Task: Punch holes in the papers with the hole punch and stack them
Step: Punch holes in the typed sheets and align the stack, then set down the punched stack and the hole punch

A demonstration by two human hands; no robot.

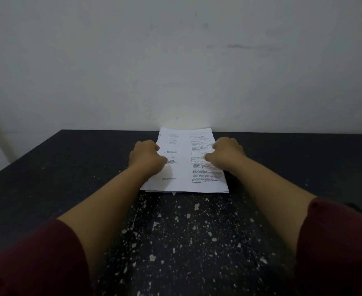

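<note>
A small stack of white printed papers lies flat on the black table, its far edge against the wall. My left hand rests on the stack's left edge with fingers curled, gripping that edge. My right hand rests on the right edge the same way, thumb on top of the sheets. Lower sheets stick out slightly at the near edge. No hole punch is in view.
The table is black with white paint specks toward me. A plain white wall rises right behind the table. The table's left edge runs diagonally at the left. Dark red sleeves cover my upper arms.
</note>
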